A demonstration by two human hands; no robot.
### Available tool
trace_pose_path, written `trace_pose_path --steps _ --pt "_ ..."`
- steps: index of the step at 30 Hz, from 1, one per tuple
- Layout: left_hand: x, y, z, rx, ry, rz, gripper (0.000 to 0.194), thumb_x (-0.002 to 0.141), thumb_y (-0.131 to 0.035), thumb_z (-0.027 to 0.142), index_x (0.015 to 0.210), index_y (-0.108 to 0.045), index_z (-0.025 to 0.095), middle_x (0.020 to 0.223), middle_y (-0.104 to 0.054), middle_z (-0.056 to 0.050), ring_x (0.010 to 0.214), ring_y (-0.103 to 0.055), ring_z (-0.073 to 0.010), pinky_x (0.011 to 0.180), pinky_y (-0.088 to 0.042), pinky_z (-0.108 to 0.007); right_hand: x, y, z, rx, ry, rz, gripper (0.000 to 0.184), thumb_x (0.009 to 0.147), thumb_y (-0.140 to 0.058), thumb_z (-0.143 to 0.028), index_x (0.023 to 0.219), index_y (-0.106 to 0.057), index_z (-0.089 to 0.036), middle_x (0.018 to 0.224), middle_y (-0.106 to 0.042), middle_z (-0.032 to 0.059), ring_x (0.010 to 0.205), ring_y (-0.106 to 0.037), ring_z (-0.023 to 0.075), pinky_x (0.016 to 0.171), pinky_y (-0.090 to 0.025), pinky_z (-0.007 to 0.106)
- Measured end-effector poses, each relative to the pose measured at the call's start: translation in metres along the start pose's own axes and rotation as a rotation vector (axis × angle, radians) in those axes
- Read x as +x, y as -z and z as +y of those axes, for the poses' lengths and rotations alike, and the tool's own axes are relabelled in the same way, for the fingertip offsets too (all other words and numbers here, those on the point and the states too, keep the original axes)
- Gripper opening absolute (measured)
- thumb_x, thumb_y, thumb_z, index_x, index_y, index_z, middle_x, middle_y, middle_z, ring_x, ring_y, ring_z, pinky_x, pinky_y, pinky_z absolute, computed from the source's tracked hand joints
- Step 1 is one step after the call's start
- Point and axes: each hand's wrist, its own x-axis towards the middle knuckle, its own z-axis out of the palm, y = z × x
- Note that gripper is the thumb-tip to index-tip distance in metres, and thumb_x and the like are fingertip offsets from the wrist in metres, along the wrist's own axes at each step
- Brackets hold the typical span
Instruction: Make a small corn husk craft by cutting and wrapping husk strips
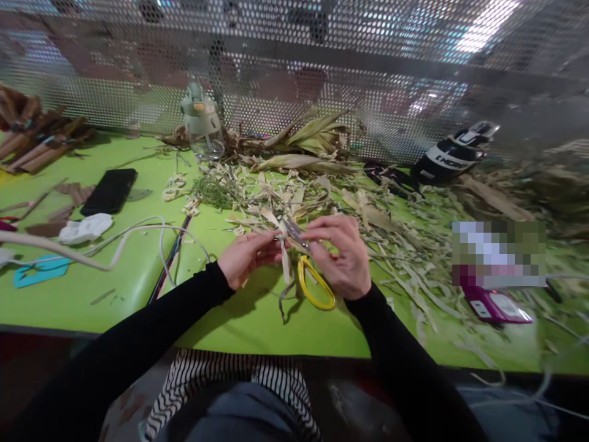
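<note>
Yellow-looped metal scissors sit gripped in the right hand; the left hand pinches a papery, pale strip.

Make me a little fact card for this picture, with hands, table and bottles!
Left hand: fingers at a pale dry strip
Right hand: holding yellow-handled scissors
Table: green, strewn with dry plant scraps
Bottles: a see-through bottle at the back left; a black bottle at the back right
Phone: dark, lying left of the hands
</note>
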Motion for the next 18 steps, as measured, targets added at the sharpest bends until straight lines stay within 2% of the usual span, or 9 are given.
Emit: trace_pose_path --steps 3,5,8,12,18 --pt "0.000 0.000 0.002 -0.030 -0.050 0.028 0.015 0.076 -0.066 0.023 0.082 -0.070 0.011 0.072 -0.069 -0.005 0.064 -0.061 -0.0084 0.069 -0.051 -0.020 -0.002 -0.001 -0.001 -0.146 0.144 -0.224 0.022 0.081 -0.057 -0.015 0.098 -0.065 -0.025 0.095 -0.064 0.0035 0.089 -0.052 0.0215 0.079 -0.037 0.038" --pt "0.000 -0.001 0.001 -0.021 -0.073 0.014 0.018 0.073 -0.069 0.025 0.083 -0.070 0.010 0.074 -0.069 -0.004 0.065 -0.061 -0.0081 0.071 -0.050 -0.021 -0.004 -0.004 -0.003 -0.203 0.191 -0.284 0.021 0.084 -0.056 -0.019 0.101 -0.066 -0.027 0.097 -0.066 0.0034 0.091 -0.051 0.0221 0.077 -0.036 0.038" --pt "-0.001 0.000 -0.001 0.005 -0.090 -0.029 0.022 0.067 -0.074 0.024 0.085 -0.068 0.011 0.076 -0.069 -0.003 0.067 -0.061 -0.0083 0.072 -0.050 -0.023 -0.006 -0.007 -0.005 -0.180 0.223 -0.246 0.019 0.087 -0.054 -0.021 0.099 -0.067 -0.029 0.096 -0.069 0.0016 0.091 -0.051 0.0212 0.077 -0.036 0.037" --pt "-0.001 0.000 -0.001 0.029 -0.122 0.003 0.025 0.064 -0.077 0.023 0.083 -0.065 0.011 0.069 -0.066 0.000 0.058 -0.058 -0.0061 0.064 -0.049 -0.021 -0.007 -0.008 -0.007 -0.112 0.231 -0.165 0.026 0.083 -0.059 -0.018 0.104 -0.065 -0.031 0.095 -0.072 -0.0024 0.090 -0.055 0.0198 0.079 -0.036 0.037" --pt "-0.001 0.000 -0.002 0.028 -0.153 0.011 0.030 0.062 -0.077 0.024 0.086 -0.065 0.013 0.072 -0.067 -0.001 0.064 -0.060 -0.0090 0.065 -0.050 -0.023 -0.007 -0.010 -0.010 -0.116 0.218 -0.245 0.024 0.085 -0.054 -0.020 0.102 -0.067 -0.032 0.095 -0.073 -0.0034 0.086 -0.059 0.0195 0.078 -0.037 0.037"
